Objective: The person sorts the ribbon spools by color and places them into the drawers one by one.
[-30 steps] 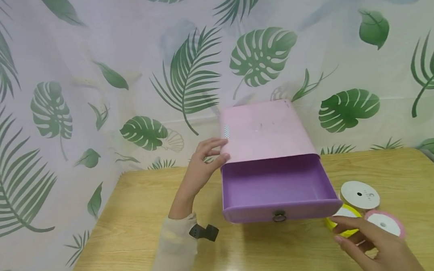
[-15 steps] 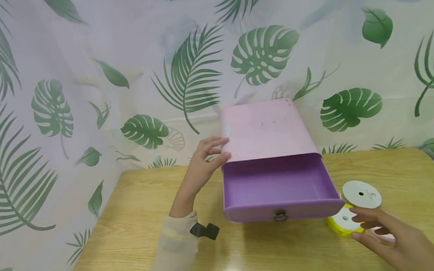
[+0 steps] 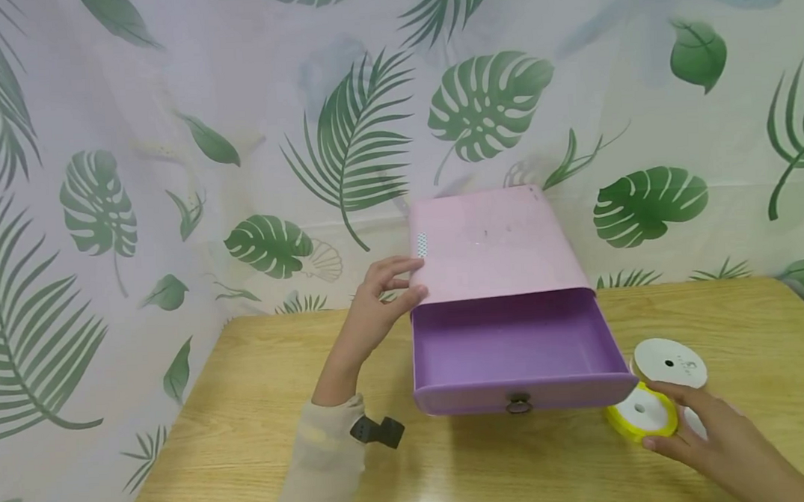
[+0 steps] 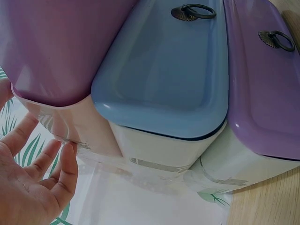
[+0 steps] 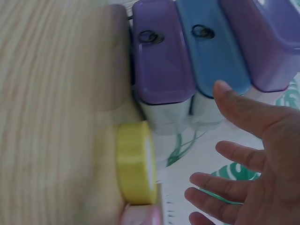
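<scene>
Grip of the right hand: thumb and fingers parted, set to either side of the yellow spool in the head view; whether they touch it cannot be told. Grip of the left hand: fingers loosely spread and slightly bent, thumb and index fingertips at the left edge of the cabinet.

Largest to smallest: a leaf-printed cloth covers the background. Before it extends the wood-grain tabletop, bearing the cabinet and spools. The cabinet, topped by a pale pink casing, rises in three tiers. Its top drawer, purple, projects from the casing; below, seen in the left wrist view, are a blue drawer and a second purple drawer, both closed.

A pale sleeve covers the left forearm. The yellow spool lies on the tabletop near the cabinet's front right corner, with the white spool just behind it and the pink spool just beside it, mostly hidden by the right hand in the head view. Smallest are a dotted sticker on the casing and a ring pull on the top drawer's front.
</scene>
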A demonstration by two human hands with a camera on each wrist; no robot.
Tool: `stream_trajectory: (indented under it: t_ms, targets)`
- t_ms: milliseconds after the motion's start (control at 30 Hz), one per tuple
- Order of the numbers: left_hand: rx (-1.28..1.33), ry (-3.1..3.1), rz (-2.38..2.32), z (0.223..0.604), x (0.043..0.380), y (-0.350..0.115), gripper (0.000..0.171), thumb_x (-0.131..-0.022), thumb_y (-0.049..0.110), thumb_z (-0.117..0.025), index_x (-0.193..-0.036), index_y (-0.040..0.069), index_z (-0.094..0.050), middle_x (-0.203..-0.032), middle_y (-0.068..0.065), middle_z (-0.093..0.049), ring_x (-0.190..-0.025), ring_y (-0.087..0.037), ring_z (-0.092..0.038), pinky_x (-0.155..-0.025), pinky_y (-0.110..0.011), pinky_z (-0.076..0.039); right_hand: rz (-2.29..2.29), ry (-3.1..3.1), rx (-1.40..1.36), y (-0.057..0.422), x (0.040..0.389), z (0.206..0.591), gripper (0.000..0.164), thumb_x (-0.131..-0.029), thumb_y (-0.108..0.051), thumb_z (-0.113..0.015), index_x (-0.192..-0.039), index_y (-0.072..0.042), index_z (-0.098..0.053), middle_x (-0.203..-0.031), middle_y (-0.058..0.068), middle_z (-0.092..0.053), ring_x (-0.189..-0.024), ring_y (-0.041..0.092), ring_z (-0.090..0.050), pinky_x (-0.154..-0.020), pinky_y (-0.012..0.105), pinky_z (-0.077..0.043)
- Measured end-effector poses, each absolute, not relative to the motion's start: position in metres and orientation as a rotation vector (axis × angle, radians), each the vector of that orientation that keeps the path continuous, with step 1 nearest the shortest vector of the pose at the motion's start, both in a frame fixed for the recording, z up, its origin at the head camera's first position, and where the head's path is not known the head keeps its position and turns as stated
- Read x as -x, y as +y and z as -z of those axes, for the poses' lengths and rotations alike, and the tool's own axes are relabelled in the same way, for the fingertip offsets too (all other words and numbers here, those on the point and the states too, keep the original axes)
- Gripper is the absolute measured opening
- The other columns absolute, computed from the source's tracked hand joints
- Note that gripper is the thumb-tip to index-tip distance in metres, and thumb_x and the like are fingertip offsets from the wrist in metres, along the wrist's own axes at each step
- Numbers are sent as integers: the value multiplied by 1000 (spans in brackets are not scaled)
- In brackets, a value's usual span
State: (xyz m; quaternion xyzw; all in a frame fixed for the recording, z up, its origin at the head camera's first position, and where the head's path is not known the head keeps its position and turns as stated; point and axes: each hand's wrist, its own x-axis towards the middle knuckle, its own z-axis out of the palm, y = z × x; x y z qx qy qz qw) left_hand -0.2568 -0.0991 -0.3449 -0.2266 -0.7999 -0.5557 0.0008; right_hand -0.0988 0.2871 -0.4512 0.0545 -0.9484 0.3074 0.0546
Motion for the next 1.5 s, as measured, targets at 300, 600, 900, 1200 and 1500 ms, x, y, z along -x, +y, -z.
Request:
stream_trajectory:
  t_ms: [300, 600, 900, 1200, 1500]
  targets:
    - [707, -2518, 1732, 344, 256, -100, 41, -91, 24, -64, -132, 18, -59, -145, -2, -40, -119, -30, -51, -98, -45, -47, -759, -2838, -201, 291, 107, 464, 72, -65, -32, -87, -122, -2, -57, -121, 25, -62, -105, 47, -55, -76, 64, -42]
    - [694, -2532, 1731, 345, 258, -100, 42, -91, 24, -65, -132, 19, -59, -145, -2, -39, -121, -30, -51, -98, -46, -47, -505, -2962, -216, 293, 118, 465, 82, -63, -47, -85, -126, -4, -53, -119, 26, -61, -95, 41, -62, -72, 65, -46]
    - [693, -2523, 1733, 344, 257, -98, 42, -91, 24, -64, -132, 19, -59, -145, -2, -40, -120, -30, -51, -98, -45, -47, -585, -2994, -169, 295, 120, 473, 86, -65, -49, -83, -131, -6, -50, -131, 30, -52, -114, 54, -49, -82, 72, -34]
    - [695, -2525, 1737, 345, 256, -102, 42, -92, 24, -64, -133, 18, -58, -146, -3, -39, -121, -30, -51, -97, -44, -48, -577, -2825, -285, 288, 123, 482, 77, -62, -32, -87, -125, -7, -52, -124, 23, -56, -109, 42, -54, -87, 62, -28]
    - [735, -2515, 1729, 345, 258, -100, 42, -92, 26, -64, -133, 19, -58, -145, -2, -40, -120, -30, -52, -98, -45, -47, -525, -2886, -268, 287, 123, 478, 71, -65, -33, -86, -122, -8, -54, -124, 25, -55, -108, 49, -54, -86, 64, -30]
